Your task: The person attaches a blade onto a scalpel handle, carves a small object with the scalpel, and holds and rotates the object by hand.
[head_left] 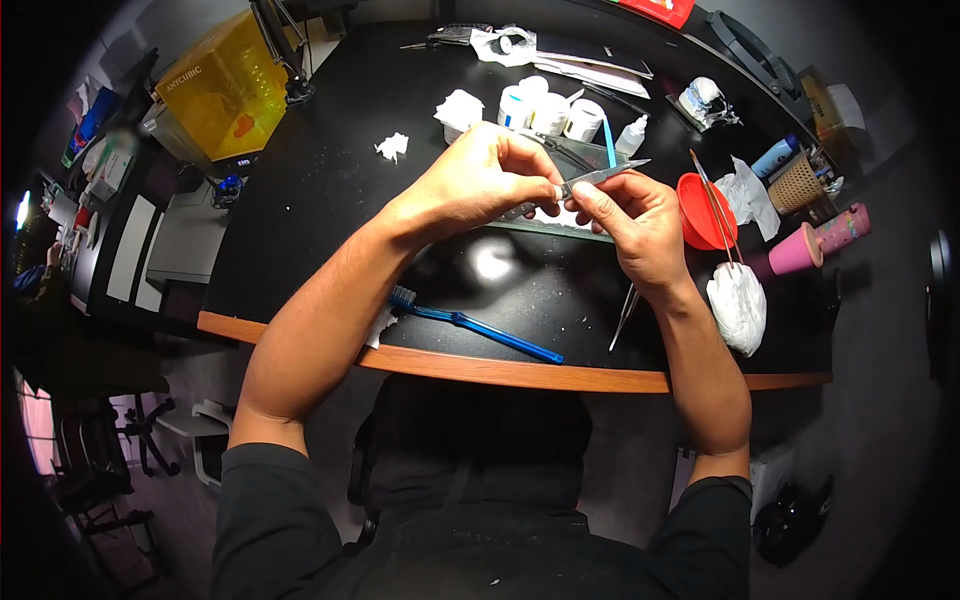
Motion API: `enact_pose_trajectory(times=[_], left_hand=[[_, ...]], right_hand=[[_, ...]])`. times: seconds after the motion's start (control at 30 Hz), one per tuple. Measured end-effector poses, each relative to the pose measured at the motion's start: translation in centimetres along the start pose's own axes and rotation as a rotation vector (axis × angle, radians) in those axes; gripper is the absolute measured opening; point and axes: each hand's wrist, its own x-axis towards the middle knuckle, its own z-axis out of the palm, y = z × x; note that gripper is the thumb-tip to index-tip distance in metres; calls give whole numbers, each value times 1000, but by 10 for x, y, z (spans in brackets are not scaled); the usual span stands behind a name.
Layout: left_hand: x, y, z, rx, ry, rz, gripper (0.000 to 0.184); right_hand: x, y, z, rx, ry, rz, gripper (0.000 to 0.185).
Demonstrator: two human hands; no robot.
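Note:
My right hand point(635, 220) pinches a scalpel-like metal tool point(608, 174), its pointed tip aimed up and to the right. My left hand point(492, 170) is closed at the fingertips on something small that I cannot make out, close against the tool's other end. Both hands hover over a glass plate point(540, 229) with white material on it. Behind them stand a white jar with a blue label point(514, 108), a white jar point(583, 120) and a small dropper bottle point(631, 135).
A blue toothbrush point(485, 333) lies near the wooden table edge point(520, 371). Tweezers point(625, 317) rest by my right wrist. Farther right are a red bowl point(704, 212), a white tissue bundle point(737, 310) and a pink cup point(796, 250). Crumpled tissue point(392, 147) lies at left.

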Motion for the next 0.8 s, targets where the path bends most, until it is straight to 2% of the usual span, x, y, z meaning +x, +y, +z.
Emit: enact_pose_trajectory(times=[0.53, 0.8], left_hand=[[0, -1, 0, 88, 28, 6, 10], [-1, 1, 1, 105, 55, -15, 10]], right_hand=[[-5, 3, 7, -216, 43, -213, 12], [-5, 6, 7, -168, 40, -209, 12]])
